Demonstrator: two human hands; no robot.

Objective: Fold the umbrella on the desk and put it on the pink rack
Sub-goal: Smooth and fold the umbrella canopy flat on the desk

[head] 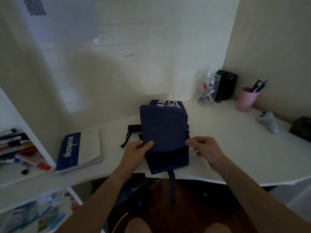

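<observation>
The navy umbrella point(164, 125) lies across the white desk point(227, 148), its fabric gathered into flat folds with white lettering at the far end. Its black handle point(133, 128) sticks out to the left with a wrist cord hanging. A navy strap point(172, 184) dangles over the desk's front edge. My left hand point(137, 153) pinches the left edge of the top fabric flap. My right hand point(204, 148) pinches the right edge of the same flap. No pink rack is in view.
A blue-and-white notebook point(79, 151) lies to the left. A shelf with markers point(21, 152) stands at far left. At the back right are a clear jar of markers point(208, 89), a black speaker point(226, 84), a pink cup of pens point(246, 100) and a grey controller point(268, 121).
</observation>
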